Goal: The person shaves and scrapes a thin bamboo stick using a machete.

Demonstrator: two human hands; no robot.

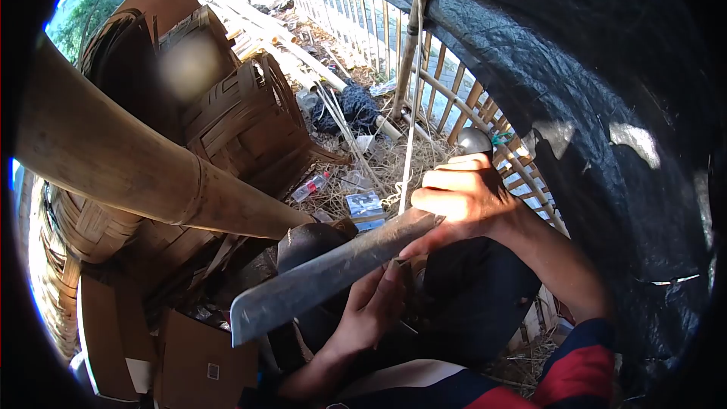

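My right hand (466, 197) is wrapped round the handle of a machete, with the rounded metal butt (475, 142) showing beyond my fingers. Its broad grey blade (333, 276) slants down to the left across my lap. A long, thin bamboo strip (412, 113) runs from the top of the view down behind the blade near my right hand. Just below the blade, my left hand (375, 307) is closed in a pinch on what looks like the lower part of this strip. My right thumb reaches close to the left fingertips; the exact contact there is hard to see.
A thick bamboo pole (189, 182) crosses the left side, near woven bamboo baskets (242, 117). Cardboard boxes (204, 360) stand lower left. A plastic bottle (310, 186) lies among straw and litter. A bamboo fence (454, 98) and a dark tarp (606, 144) border the right.
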